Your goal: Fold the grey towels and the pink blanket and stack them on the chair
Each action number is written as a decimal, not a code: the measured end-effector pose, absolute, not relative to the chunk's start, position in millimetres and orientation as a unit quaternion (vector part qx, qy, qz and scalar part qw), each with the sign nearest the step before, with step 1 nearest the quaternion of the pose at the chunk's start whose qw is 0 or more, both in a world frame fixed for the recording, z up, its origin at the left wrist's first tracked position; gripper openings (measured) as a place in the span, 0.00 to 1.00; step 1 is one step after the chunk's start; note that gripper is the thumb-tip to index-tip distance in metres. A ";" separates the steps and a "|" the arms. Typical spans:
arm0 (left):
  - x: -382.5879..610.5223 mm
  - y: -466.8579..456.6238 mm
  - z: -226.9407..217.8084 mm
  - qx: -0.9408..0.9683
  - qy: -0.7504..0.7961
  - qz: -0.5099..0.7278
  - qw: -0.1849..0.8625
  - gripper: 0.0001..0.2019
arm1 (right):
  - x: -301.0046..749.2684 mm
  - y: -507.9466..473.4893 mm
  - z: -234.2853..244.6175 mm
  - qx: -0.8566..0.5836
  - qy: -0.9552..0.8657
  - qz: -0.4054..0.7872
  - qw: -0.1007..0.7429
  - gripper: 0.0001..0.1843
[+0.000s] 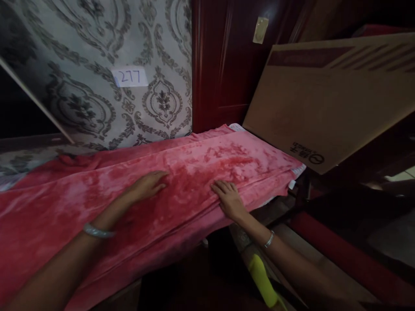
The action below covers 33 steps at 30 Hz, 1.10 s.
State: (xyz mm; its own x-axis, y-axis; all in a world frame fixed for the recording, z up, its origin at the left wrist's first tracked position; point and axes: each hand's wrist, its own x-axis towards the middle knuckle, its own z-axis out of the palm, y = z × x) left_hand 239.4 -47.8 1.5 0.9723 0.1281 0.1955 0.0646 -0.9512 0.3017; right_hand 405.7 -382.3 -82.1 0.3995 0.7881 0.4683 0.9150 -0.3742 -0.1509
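A pink-red plush blanket (pixel 201 172) lies spread over a long surface across the middle of the view. My left hand (pixel 145 185) rests flat on it, fingers stretched out toward the right. My right hand (pixel 228 198) lies flat near the blanket's front edge, fingers spread and pointing left. Neither hand holds anything. Each wrist wears a silver bangle.
A patterned grey mattress (pixel 97 65) with a paper label reading 277 (pixel 130 77) stands upright behind the blanket. A large tilted cardboard box (pixel 324 99) is at the right. Dark red wooden panels (pixel 223 65) are behind. A yellow-green object (pixel 262 280) lies below.
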 end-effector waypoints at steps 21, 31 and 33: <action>483.6 -36.3 8.6 0.982 0.172 0.062 0.043 0.16 | 413.7 -395.5 -120.5 -0.716 -0.546 -0.264 0.347 0.31; 535.1 -21.8 -18.1 0.960 0.260 0.105 -0.008 0.24 | 425.1 -399.6 -112.6 -0.728 -0.550 -0.252 0.324 0.22; 535.9 -14.3 -22.2 0.961 0.260 0.093 -0.005 0.24 | 426.2 -399.3 -113.3 -0.726 -0.554 -0.254 0.320 0.20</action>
